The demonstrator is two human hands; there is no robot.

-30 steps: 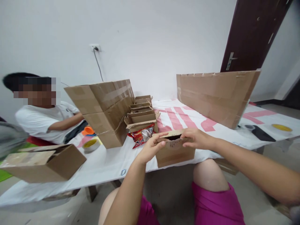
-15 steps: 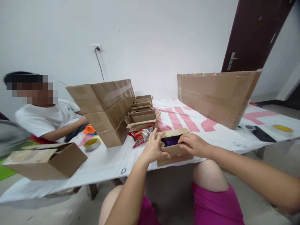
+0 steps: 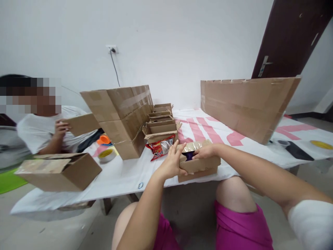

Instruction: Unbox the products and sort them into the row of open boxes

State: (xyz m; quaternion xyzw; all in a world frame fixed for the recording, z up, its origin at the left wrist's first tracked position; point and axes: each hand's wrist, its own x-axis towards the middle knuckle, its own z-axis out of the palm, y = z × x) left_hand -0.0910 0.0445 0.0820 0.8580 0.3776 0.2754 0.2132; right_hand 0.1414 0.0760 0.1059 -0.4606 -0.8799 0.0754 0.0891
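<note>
A small open cardboard box [image 3: 201,166] sits at the table's front edge, just before my knees. At its left end my left hand [image 3: 171,163] grips the wall, thumb on the near side and fingers over the far edge. My right hand [image 3: 205,151] reaches in through the top from the right, its fingers close together on a shiny purple package [image 3: 189,156]. The box walls hide most of that package and my right fingertips. Just beyond my left hand lies a red snack bag [image 3: 161,147], leaning against a row of open cardboard boxes [image 3: 162,129].
Stacked closed boxes [image 3: 125,121] rise on the left, and a long cardboard panel [image 3: 244,104] stands at right. Another box [image 3: 61,172] and a tape roll [image 3: 106,155] are at left. Across there, a co-worker's hand [image 3: 61,127] holds a cardboard piece [image 3: 84,124].
My right hand has moved left and deeper into the box opening, and less purple shows. My left hand keeps its hold. The co-worker has raised a cardboard piece. The view has shifted slightly.
</note>
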